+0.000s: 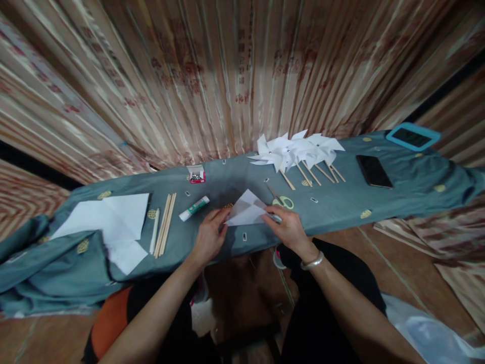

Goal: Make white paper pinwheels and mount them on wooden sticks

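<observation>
Striped, pleated curtains (223, 65) hang behind your table, which is draped in a grey-green cloth (337, 207). At its near edge, between your hands, is the folded white paper (247, 208). Your left hand (209, 235) pinches its left corner, and your right hand (287, 228) (the one with a bracelet (312, 261) at the wrist) pinches the right. A glue stick (194, 208) lies near your left hand, green-handled scissors (285, 202) just beyond your right, and white pinwheels (290, 151) farther back.
</observation>
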